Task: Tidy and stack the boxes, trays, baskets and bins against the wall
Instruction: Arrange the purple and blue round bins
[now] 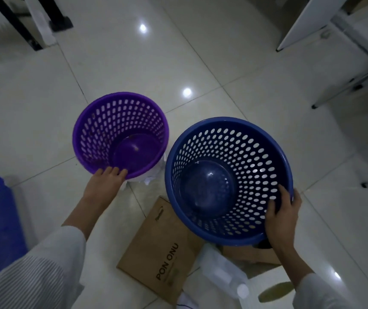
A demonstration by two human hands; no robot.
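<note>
From the head camera, the left hand hooks its fingers over the purple perforated basket rim, and the right hand clamps the blue perforated basket rim; both baskets are empty, side by side and unnested, so stacking seems barely begun, with a cardboard box below untouched.

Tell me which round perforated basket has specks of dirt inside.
The purple perforated plastic basket, held at its near rim by the left hand. The blue perforated plastic basket in the right hand looks clean.
</note>
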